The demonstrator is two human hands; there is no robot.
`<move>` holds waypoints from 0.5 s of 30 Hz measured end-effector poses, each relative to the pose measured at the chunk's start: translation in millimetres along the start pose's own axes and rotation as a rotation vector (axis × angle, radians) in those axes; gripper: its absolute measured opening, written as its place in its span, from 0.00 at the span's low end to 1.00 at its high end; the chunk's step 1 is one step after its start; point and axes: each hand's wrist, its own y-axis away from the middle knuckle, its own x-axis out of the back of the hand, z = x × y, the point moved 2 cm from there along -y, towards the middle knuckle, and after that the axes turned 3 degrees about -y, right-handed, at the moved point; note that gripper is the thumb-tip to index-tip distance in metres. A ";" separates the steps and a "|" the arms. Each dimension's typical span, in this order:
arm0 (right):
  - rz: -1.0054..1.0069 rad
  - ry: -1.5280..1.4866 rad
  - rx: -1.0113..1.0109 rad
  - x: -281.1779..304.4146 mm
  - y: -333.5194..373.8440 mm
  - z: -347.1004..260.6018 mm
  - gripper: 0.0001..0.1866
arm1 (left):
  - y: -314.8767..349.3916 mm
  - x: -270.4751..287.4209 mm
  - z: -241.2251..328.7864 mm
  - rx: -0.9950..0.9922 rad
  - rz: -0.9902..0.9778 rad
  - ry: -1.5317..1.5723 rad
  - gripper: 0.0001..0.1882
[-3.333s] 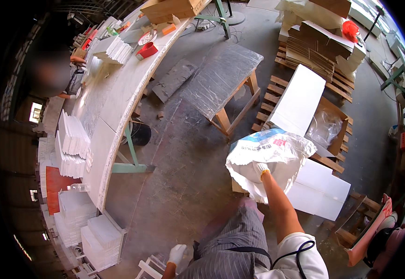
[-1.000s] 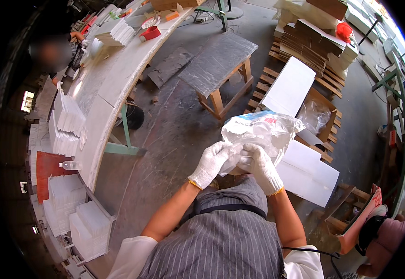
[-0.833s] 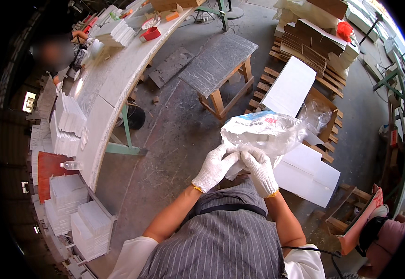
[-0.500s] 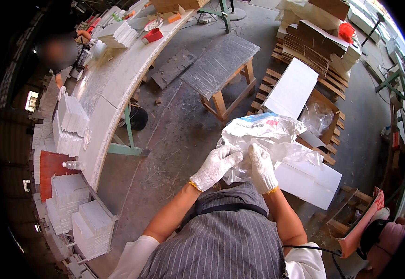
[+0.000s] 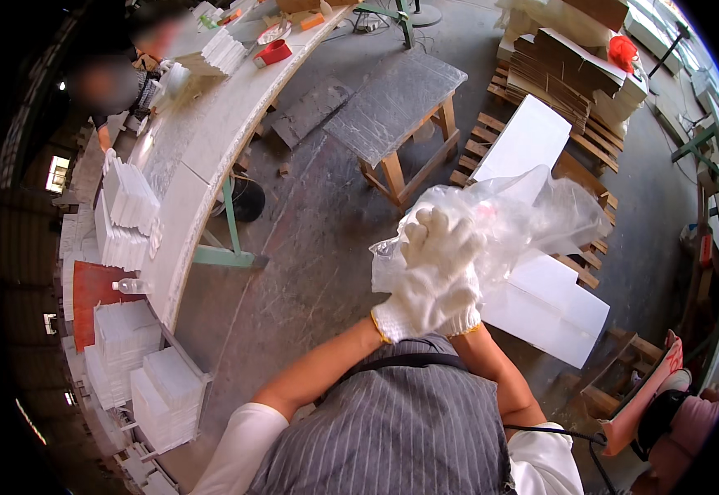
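Both my hands wear white knit gloves with yellow cuff edges and are crossed in front of my apron. My left hand (image 5: 415, 309) lies across the lower part of my right hand, and its fingers cannot be made out. Above it, my right hand (image 5: 442, 238) appears to show its fingers bent and apart. Right behind the gloves, touching them, a thin clear plastic bag (image 5: 524, 219) billows out to the right. How the bag is gripped is hidden by the overlapping gloves.
White cartons (image 5: 553, 305) and a wooden pallet (image 5: 485, 136) stand to the right. Ahead is a grey-topped wooden stand (image 5: 396, 103). A long worktable (image 5: 198, 169) runs along the left, near stacked white slabs (image 5: 165, 400). Other people are at far left and lower right.
My hands have come together and crossed, where before they gripped the bag side by side. The bag has spread out to the right, and its printed side no longer shows clearly.
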 end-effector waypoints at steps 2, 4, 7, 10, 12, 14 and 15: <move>0.107 -0.340 -0.093 -52.0 16.7 -30.8 0.29 | 2.2 2.5 -29.0 0.176 -0.004 -0.048 0.33; 0.117 -0.388 -0.146 -62.8 14.3 -33.8 0.28 | 11.4 -1.6 -29.3 0.242 -0.016 -0.190 0.35; 0.107 -0.378 -0.191 -70.0 6.3 -36.8 0.28 | 30.3 -15.8 18.9 0.113 0.051 -0.142 0.38; 0.088 -0.379 -0.202 -67.3 -5.9 -48.6 0.28 | 16.3 -10.8 9.6 0.000 -0.147 -0.219 0.37; 0.083 -0.418 -0.223 -66.5 -8.4 -48.8 0.28 | -6.5 31.4 -5.7 0.129 -0.180 -0.200 0.33; 0.056 -0.449 -0.254 -75.0 -5.9 -44.1 0.28 | -8.7 41.2 -25.9 0.180 0.031 -0.296 0.31; 0.047 -0.448 -0.270 -76.4 -6.9 -39.7 0.28 | -0.8 37.0 -28.9 0.185 0.056 -0.339 0.31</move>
